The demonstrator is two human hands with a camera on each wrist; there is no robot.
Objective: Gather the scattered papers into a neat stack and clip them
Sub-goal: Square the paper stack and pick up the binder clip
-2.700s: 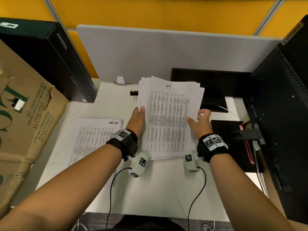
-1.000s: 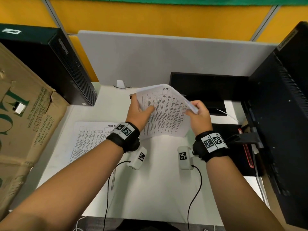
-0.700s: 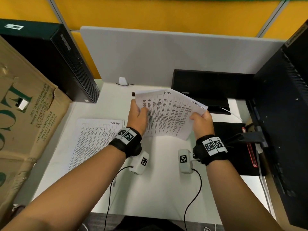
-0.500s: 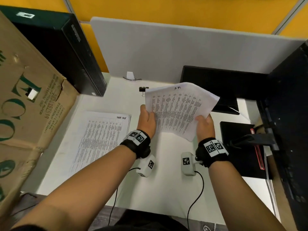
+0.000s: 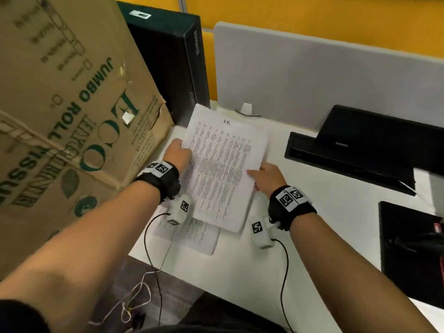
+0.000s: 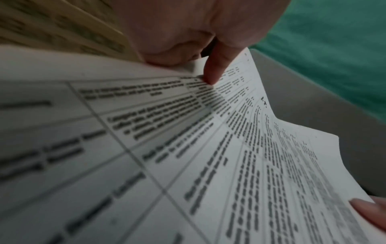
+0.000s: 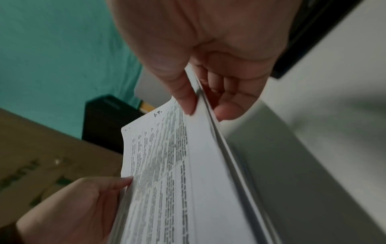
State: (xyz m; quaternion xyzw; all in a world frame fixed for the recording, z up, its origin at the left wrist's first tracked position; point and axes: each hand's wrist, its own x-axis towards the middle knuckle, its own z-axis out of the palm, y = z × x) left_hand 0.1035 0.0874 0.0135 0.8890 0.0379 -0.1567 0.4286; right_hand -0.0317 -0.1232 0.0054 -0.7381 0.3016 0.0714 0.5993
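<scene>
Since half a second ago the held stack of papers (image 5: 222,168) has swung over to the left side of the tabletop (image 5: 319,227), and it's now right above the loose sheets (image 5: 192,235) that were lying apart from it before. Both hands came along with it.

Left hand (image 5: 176,152) pinches the stack's left edge, thumb on the printed face and the other fingers underneath, you can see that clearly from the wrist view. Right hand (image 5: 268,175) does the same on the right edge, thumb on top and fingers curled below. So two hands, one stack, held slightly off the surface and tilted.

Under it, the loose sheets lie flat near the tabletop's front edge, partly covered by the stack; can't tell how many there are.

What's crowding things: one big cardboard box (image 5: 64,111) leans in from the left, very close to the left hand. One black computer case (image 5: 173,61) stands behind it. A grey divider panel (image 5: 312,80) runs along the back, with a black tray-like unit (image 5: 355,150) on the right and another black thing (image 5: 410,251) at the right edge. The binder clip isn't visible from this angle.
</scene>
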